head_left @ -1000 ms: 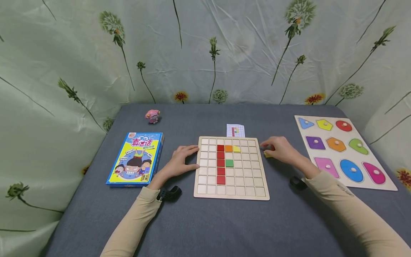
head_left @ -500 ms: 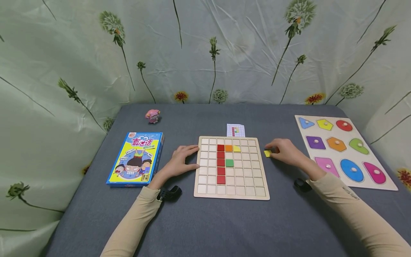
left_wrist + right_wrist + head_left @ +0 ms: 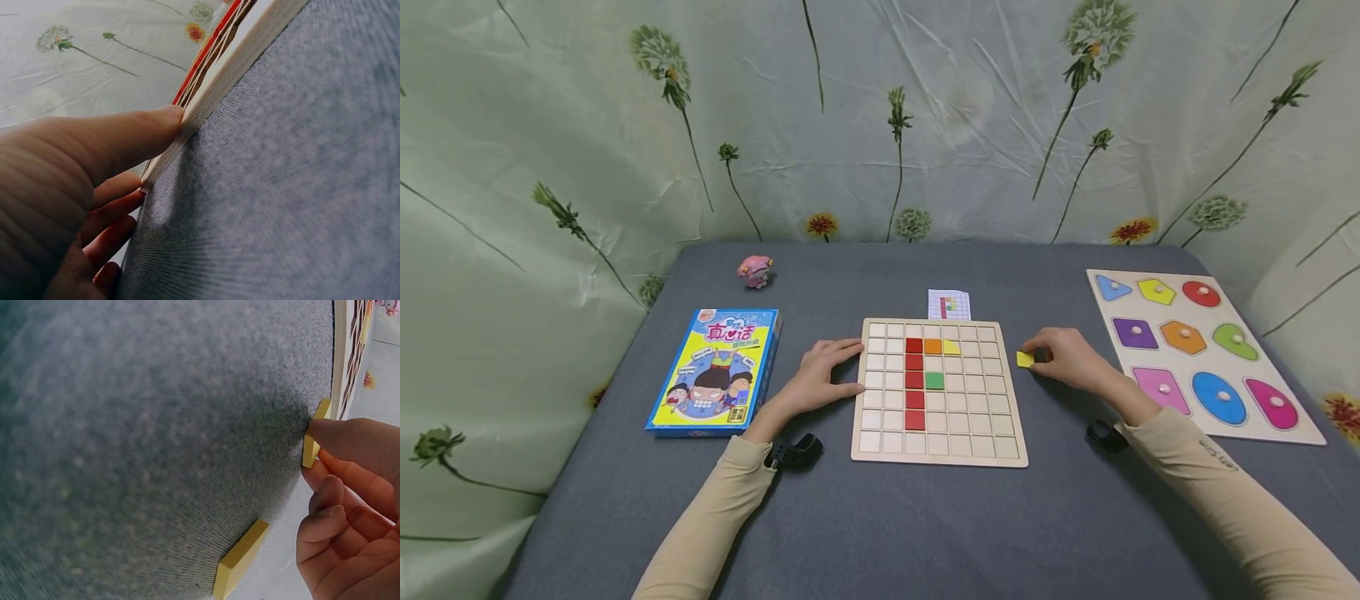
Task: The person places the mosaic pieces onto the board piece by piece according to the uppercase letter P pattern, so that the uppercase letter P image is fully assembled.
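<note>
A wooden grid board (image 3: 938,450) lies on the table, with red tiles (image 3: 914,379) in one column and orange, yellow and green tiles (image 3: 934,381) beside them. My left hand (image 3: 817,377) touches its left edge, thumb and index finger spread apart; the left wrist view shows the thumb (image 3: 134,134) against the board's side. Right of the board, my right hand (image 3: 1066,358) pinches a small yellow tile (image 3: 1024,359) at table level. A second yellow tile (image 3: 240,559) lies on the cloth in the right wrist view; in the head view the hand hides it.
A small grid-patterned card (image 3: 949,305) lies just behind the board. The blue and yellow game box (image 3: 715,367) is at left, with a pink figurine (image 3: 755,272) behind it. A knobbed shape puzzle (image 3: 1206,350) lies at far right.
My right hand has moved slightly right, away from the board's edge, baring the yellow tile at its fingertips. My left hand stays at the board's left edge.
</note>
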`<state>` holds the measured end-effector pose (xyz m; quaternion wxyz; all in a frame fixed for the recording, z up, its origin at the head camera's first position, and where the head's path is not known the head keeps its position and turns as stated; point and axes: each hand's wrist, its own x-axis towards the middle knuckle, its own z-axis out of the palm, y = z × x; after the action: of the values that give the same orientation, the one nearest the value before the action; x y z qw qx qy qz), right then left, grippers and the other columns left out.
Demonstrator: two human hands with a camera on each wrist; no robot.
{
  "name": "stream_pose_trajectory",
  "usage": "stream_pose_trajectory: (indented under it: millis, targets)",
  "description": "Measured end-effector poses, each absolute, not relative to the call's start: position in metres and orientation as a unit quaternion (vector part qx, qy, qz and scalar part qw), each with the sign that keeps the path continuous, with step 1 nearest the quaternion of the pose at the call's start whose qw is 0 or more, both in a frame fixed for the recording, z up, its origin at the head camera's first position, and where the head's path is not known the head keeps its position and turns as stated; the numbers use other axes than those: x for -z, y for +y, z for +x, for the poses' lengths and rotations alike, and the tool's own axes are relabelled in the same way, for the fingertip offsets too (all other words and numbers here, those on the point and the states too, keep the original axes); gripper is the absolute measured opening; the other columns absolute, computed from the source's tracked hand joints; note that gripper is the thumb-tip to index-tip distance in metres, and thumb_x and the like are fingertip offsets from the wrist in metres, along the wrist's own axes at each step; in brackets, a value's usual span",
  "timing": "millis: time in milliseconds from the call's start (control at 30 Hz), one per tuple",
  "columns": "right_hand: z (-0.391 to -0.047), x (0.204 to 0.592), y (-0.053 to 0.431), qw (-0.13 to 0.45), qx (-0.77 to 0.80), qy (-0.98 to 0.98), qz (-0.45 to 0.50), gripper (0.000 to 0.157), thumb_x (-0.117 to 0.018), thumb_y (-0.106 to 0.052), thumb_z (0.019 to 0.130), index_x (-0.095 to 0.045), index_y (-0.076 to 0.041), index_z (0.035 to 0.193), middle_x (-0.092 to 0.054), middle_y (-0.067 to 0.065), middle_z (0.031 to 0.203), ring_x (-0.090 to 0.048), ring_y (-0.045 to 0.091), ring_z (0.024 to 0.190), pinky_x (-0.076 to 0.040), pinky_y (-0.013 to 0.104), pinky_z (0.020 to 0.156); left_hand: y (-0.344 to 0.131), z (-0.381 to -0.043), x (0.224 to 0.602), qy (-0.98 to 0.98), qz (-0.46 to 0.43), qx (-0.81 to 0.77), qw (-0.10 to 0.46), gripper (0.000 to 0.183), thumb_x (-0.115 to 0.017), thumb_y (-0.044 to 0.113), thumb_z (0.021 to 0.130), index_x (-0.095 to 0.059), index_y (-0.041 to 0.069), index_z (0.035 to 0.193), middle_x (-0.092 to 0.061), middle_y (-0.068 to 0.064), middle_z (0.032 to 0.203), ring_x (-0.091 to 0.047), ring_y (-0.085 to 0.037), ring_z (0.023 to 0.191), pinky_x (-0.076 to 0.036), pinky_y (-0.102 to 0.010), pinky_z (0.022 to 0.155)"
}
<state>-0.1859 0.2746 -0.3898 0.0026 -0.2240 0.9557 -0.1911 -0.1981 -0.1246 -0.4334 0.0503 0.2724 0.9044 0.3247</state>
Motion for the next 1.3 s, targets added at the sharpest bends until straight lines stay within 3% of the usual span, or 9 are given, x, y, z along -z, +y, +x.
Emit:
stream_pose_trajectory:
  millis: [1300]
  targets:
    - [-0.1826, 0.3876, 0.2668, -0.007, 0.210, 0.953, -0.220, 0.021, -0.073, -0.003, 0.074, -0.071, 0.004, 0.094, -0.068, 0.012, 0.084, -0.046, 0.008, 0.065, -0.035, 0.020, 0.056, -0.1252, -0.1974, 0.4323, 0.904, 0.278, -0.323, 0.044, 0.067, -0.071, 0.028, 0.080, -0.046, 0.007, 0.139, -0.044, -0.013, 0.145, -0.037, -0.033, 0.127, -0.027, -0.054, 0.099]
